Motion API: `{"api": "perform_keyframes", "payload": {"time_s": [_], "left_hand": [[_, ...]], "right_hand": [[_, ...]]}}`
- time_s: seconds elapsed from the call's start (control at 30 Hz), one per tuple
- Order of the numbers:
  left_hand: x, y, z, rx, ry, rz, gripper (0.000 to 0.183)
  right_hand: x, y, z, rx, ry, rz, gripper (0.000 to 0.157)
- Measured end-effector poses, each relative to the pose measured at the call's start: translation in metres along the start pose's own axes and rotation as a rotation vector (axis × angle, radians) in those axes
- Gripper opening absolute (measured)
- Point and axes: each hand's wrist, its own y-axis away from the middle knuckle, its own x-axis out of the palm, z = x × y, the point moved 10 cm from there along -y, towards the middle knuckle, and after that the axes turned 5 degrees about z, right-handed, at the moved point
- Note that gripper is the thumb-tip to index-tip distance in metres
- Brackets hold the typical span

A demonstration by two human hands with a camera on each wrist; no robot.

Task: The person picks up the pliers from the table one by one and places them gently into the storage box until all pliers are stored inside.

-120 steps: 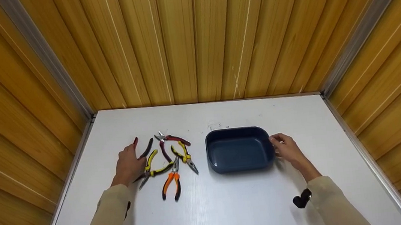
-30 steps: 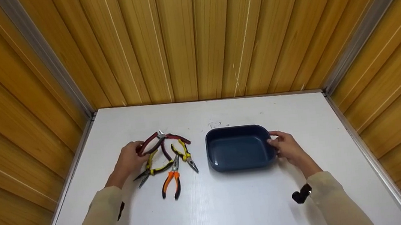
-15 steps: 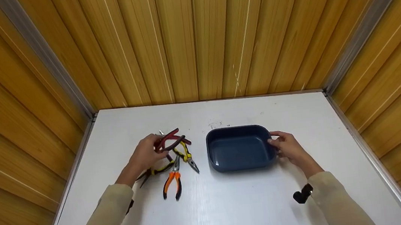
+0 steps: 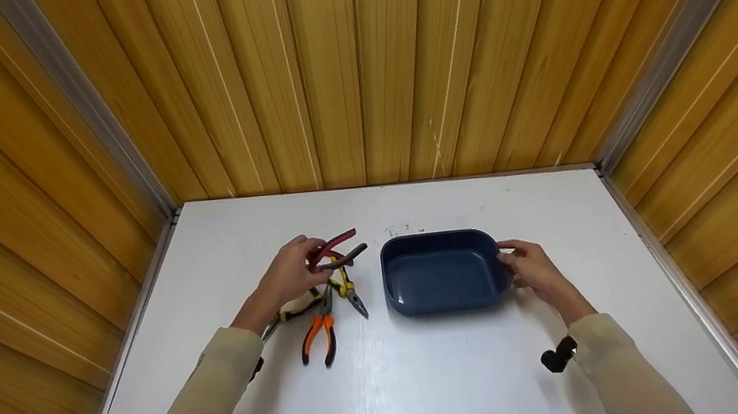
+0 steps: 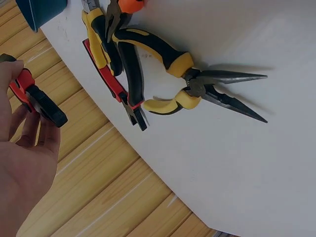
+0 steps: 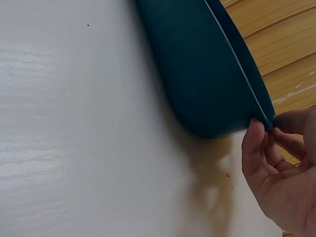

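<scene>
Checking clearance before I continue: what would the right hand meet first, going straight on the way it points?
The right hand would most likely meet the blue tray at once, since it pinches the tray's right edge.

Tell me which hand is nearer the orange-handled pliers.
Left. The left hand, holding red-handled pliers, is just beyond the orange-handled pliers, slightly to the left; the right hand is well off to their right, across the blue tray, pinching its right-end rim.
</scene>
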Motion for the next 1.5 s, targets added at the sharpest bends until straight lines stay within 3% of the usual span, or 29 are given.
{"api": "perform_keyframes", "payload": {"time_s": [0.17,0.53,0.87,1.17,1.5], "left_hand": [[0.007,-0.007,-0.012,0.015,-0.012,0.009,0.051],[0.016,-0.023,-0.045,0.135,-0.083,0.011,0.05],[0.029,-0.033,-0.054,0.137,-0.119,0.039,0.051],[0.035,-0.036,-0.066,0.15,-0.057,0.057,0.048],[0.043,-0.038,-0.085,0.226,-0.078,0.038,0.048]], "right_hand": [[0.0,0.001,-0.002,-0.007,-0.014,0.028,0.044],[-0.002,0.004,-0.002,-0.005,-0.051,0.061,0.049],[-0.002,0.002,-0.005,-0.017,-0.074,0.057,0.046],[-0.002,0.001,-0.005,-0.012,-0.089,0.053,0.047],[-0.002,0.001,-0.004,0.015,-0.096,0.054,0.048]]}}
